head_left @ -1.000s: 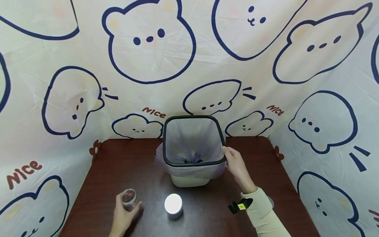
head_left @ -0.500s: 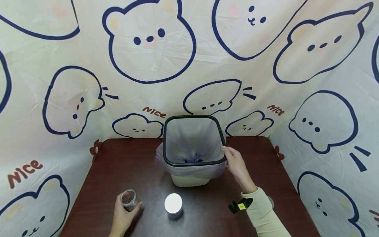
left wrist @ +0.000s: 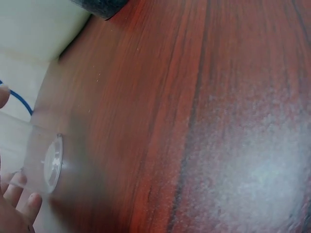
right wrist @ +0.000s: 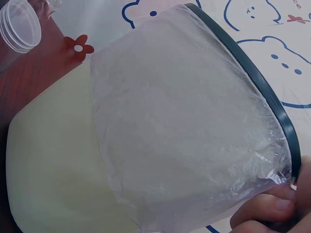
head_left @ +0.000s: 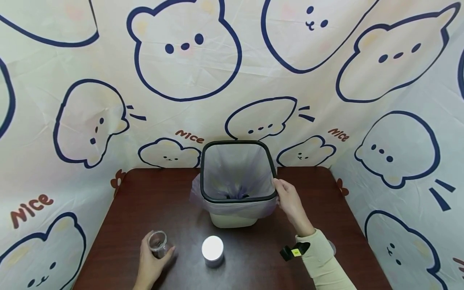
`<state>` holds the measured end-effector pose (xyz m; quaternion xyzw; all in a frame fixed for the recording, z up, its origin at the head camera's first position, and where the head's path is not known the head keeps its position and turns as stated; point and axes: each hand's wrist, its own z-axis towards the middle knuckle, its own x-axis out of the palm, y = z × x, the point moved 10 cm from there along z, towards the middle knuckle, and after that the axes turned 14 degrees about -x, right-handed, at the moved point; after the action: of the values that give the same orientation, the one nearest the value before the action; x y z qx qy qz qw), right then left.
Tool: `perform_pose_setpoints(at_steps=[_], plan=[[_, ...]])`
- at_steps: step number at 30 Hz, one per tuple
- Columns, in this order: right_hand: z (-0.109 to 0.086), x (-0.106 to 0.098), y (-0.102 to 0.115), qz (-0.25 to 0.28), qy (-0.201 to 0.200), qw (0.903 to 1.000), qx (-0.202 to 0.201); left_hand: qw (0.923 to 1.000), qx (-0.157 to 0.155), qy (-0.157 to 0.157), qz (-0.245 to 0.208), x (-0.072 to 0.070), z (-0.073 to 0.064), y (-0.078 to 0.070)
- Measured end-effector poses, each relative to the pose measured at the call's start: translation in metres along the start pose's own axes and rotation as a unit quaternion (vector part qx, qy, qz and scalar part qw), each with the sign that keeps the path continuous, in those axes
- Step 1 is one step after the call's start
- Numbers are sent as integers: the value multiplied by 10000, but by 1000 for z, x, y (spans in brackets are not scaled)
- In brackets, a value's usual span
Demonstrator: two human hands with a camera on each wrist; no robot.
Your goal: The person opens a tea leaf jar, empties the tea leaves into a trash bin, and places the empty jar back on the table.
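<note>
Reddish-brown wood grain runs across the table (head_left: 174, 193). Nearest, at the left, the left hand (head_left: 150, 262) has fingers and thumb curled round a clear jar (head_left: 158, 244). Just right of it stands a white-topped container (head_left: 212, 249) (upright, its top quite bright). Farther off, the right hand (head_left: 288, 201) pinches the dark rim (head_left: 236, 200) of a pale bin (head_left: 233, 221) with a purplish liner (head_left: 235, 209). Behind hangs a cartoon-printed cloth (head_left: 181, 80).
</note>
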<state>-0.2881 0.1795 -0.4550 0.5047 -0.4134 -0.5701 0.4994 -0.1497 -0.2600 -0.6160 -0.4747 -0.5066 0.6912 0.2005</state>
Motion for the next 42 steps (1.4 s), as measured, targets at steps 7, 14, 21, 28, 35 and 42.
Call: perform_pose_setpoints(at_steps=[7, 14, 21, 28, 35, 42], plan=[[0, 1, -1, 106, 56, 9999, 60, 9991, -5, 410, 132, -3, 5, -6], [1, 1, -2, 98, 77, 9998, 166, 9990, 326, 284, -85, -20, 11, -20], [3, 2, -4, 93, 137, 9995, 284, 9968, 699, -102, -386, -48, 18, -38], [2, 0, -4, 82, 53, 9999, 136, 9855, 1444, -565, -685, -65, 16, -66], [1, 0, -3, 7, 13, 10000, -30, 9678, 2177, -510, -1155, -66, 8, -105], [1, 0, -2, 35, -6, 10000, 30, 9500, 2737, 38, -1499, -55, -12, -155]])
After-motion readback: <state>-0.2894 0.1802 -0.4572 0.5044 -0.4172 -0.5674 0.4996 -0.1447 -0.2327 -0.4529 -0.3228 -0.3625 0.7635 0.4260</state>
